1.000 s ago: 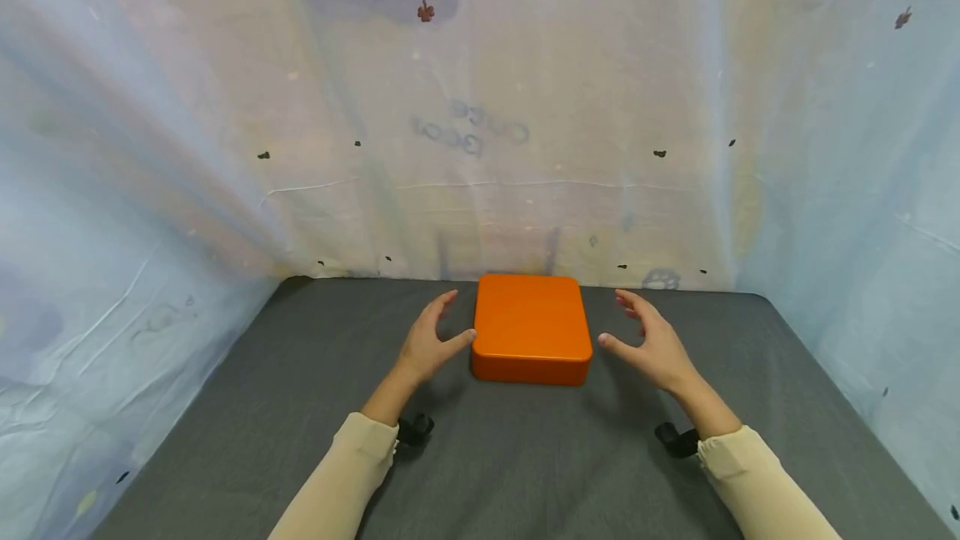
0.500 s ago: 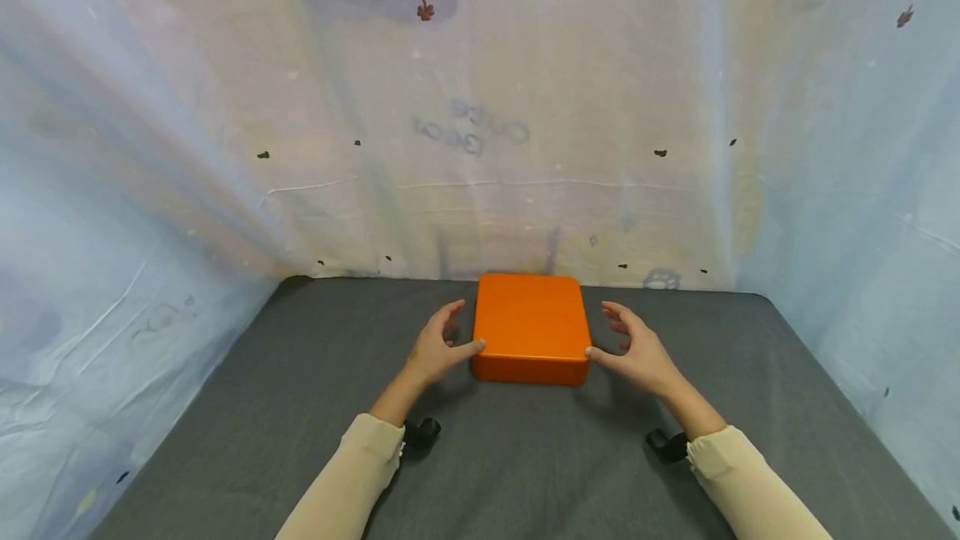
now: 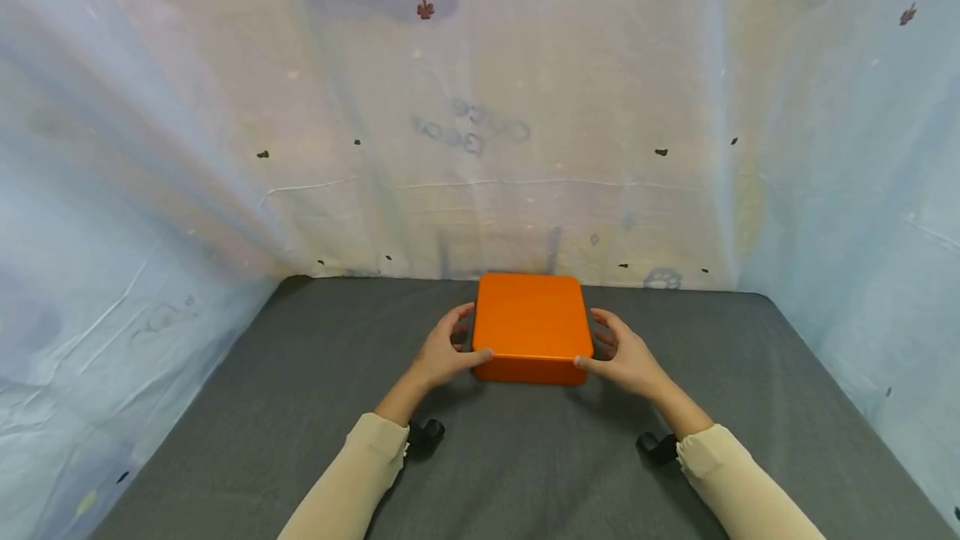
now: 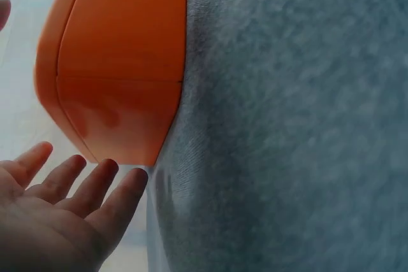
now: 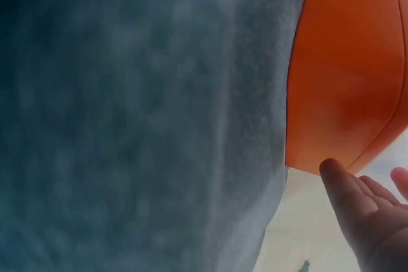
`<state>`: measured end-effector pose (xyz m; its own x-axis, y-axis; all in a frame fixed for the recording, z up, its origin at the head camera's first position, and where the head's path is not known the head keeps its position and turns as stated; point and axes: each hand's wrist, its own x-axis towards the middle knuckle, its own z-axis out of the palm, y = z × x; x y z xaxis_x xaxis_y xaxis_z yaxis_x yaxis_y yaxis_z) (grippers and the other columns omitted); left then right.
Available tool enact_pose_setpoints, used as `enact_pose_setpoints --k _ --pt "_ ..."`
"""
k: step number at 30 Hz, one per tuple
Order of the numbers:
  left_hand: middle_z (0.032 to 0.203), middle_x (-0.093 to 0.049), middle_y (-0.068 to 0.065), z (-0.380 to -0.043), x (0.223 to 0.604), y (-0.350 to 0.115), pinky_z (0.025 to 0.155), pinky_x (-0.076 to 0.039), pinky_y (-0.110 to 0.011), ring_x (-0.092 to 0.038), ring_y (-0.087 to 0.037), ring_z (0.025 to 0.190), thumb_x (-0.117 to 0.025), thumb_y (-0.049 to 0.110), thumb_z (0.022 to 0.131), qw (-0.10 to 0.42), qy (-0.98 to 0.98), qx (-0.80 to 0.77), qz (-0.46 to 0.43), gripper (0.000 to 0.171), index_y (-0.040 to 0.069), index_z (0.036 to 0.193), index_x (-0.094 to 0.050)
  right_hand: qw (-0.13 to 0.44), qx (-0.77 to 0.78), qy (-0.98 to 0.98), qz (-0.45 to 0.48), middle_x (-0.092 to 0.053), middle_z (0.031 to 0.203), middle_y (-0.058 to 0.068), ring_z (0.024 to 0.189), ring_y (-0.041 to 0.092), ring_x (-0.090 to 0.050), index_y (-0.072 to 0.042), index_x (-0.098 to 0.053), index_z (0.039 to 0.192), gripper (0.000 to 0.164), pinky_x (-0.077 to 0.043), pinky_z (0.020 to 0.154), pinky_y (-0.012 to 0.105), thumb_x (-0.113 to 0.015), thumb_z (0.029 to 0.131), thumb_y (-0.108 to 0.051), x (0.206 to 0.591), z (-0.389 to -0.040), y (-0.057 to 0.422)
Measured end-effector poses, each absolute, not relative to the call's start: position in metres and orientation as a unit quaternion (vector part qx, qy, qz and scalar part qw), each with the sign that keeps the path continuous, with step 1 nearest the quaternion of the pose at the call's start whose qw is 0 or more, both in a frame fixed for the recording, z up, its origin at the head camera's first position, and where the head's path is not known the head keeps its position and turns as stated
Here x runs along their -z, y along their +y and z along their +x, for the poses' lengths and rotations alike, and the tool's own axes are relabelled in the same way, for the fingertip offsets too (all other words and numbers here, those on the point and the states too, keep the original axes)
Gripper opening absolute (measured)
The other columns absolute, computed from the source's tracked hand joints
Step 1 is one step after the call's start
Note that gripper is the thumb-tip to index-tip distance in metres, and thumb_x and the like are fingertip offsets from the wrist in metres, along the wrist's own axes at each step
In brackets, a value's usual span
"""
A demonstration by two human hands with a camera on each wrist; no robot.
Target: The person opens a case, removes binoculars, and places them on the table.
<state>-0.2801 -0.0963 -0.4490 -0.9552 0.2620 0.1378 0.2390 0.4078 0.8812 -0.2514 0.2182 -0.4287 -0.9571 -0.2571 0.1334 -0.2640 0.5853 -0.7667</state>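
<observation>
Your left hand curves loosely around the near left corner of the orange box, fingers spread, thumb over the front edge; your right hand mirrors it at the near right corner. Neither pinches anything, as far as you can see (whether skin meets the box, no view settles). The box sits flat on the grey cloth, in the lower middle of the head view, slightly right of centre; the left wrist view puts it at upper left, your fingertips by its far end.

So, judging progress, your reach is all but complete: both hands frame the box on opposite sides, roughly level with each other. What seems left is a firm hold and whatever handling follows it; the box is neither raised nor tilted, and its top looks closed.
</observation>
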Motion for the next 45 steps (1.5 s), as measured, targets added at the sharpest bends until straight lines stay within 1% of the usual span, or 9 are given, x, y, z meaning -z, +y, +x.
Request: enact_pose_setpoints --k 2,5,13,20,27,31,37,41,45 --pt "0.138 -0.033 0.002 -0.279 0.449 -0.095 0.091 -0.042 -0.046 -0.040 -0.026 0.120 -0.073 0.048 0.063 0.013 0.839 -0.522 0.152 0.088 0.022 0.136 -0.030 -0.005 -0.441 -0.885 0.148 -0.026 0.142 0.014 0.120 0.034 -0.041 -0.015 -0.022 0.138 0.089 -0.045 0.087 0.043 -0.069 0.069 -0.046 0.430 -0.252 0.217" --pt "0.139 -0.032 0.001 -0.279 0.451 -0.094 0.091 -0.041 -0.045 -0.040 -0.026 0.120 -0.073 0.047 0.064 0.018 0.842 -0.518 0.153 0.088 0.023 0.137 -0.030 -0.014 -0.453 -0.879 0.149 -0.024 0.143 0.013 0.120 0.034 -0.041 -0.013 -0.021 0.139 0.091 -0.046 0.086 0.041 -0.070 0.068 -0.044 0.432 -0.253 0.215" --pt "0.139 -0.031 0.003 -0.282 0.457 -0.093 0.092 -0.042 -0.043 -0.040 -0.024 0.121 -0.074 0.047 0.062 0.026 0.841 -0.516 0.158 0.090 0.024 0.136 -0.029 -0.026 -0.468 -0.871 0.149 -0.022 0.144 0.010 0.116 0.032 -0.046 -0.013 -0.021 0.139 0.091 -0.048 0.083 0.038 -0.072 0.068 -0.040 0.436 -0.255 0.214" --pt "0.139 -0.031 0.003 -0.283 0.458 -0.092 0.090 -0.044 -0.039 -0.041 -0.021 0.121 -0.076 0.040 0.062 0.032 0.828 -0.534 0.166 0.092 0.022 0.137 -0.027 -0.044 -0.470 -0.868 0.158 -0.019 0.144 0.013 0.117 0.033 -0.044 -0.011 -0.018 0.139 0.091 -0.048 0.084 0.037 -0.072 0.069 -0.033 0.435 -0.258 0.212" --pt "0.140 -0.029 0.002 -0.283 0.457 -0.091 0.089 -0.045 -0.037 -0.040 -0.022 0.121 -0.079 0.033 0.061 0.040 0.824 -0.541 0.165 0.093 0.021 0.137 -0.027 -0.054 -0.472 -0.868 0.147 -0.016 0.145 0.015 0.119 0.034 -0.042 -0.011 -0.017 0.140 0.092 -0.047 0.085 0.041 -0.074 0.069 -0.025 0.437 -0.261 0.211" --pt "0.140 -0.029 0.002 -0.283 0.456 -0.091 0.090 -0.045 -0.038 -0.040 -0.023 0.121 -0.079 0.033 0.060 0.042 0.831 -0.532 0.159 0.093 0.023 0.137 -0.027 -0.057 -0.464 -0.873 0.137 -0.017 0.145 0.013 0.119 0.033 -0.042 -0.012 -0.018 0.140 0.094 -0.048 0.084 0.039 -0.076 0.067 -0.027 0.435 -0.261 0.210" --pt "0.140 -0.031 0.003 -0.281 0.452 -0.090 0.094 -0.040 -0.042 -0.042 -0.023 0.120 -0.078 0.038 0.061 0.043 0.845 -0.513 0.148 0.092 0.024 0.137 -0.028 -0.061 -0.461 -0.877 0.124 -0.018 0.145 0.011 0.120 0.032 -0.041 -0.013 -0.019 0.139 0.095 -0.048 0.084 0.038 -0.077 0.065 -0.026 0.431 -0.258 0.208" --pt "0.141 -0.030 0.002 -0.280 0.450 -0.089 0.095 -0.039 -0.043 -0.041 -0.024 0.121 -0.077 0.038 0.062 0.047 0.843 -0.516 0.146 0.092 0.023 0.137 -0.027 -0.064 -0.460 -0.877 0.121 -0.017 0.145 0.012 0.122 0.034 -0.039 -0.012 -0.019 0.140 0.095 -0.047 0.085 0.039 -0.076 0.065 -0.026 0.429 -0.258 0.207" --pt "0.141 -0.028 0.002 -0.279 0.450 -0.088 0.094 -0.040 -0.042 -0.041 -0.025 0.121 -0.077 0.038 0.062 0.049 0.843 -0.517 0.144 0.092 0.024 0.137 -0.027 -0.067 -0.472 -0.871 0.121 -0.016 0.145 0.012 0.122 0.034 -0.038 -0.011 -0.019 0.140 0.094 -0.048 0.084 0.039 -0.076 0.066 -0.023 0.429 -0.258 0.206"
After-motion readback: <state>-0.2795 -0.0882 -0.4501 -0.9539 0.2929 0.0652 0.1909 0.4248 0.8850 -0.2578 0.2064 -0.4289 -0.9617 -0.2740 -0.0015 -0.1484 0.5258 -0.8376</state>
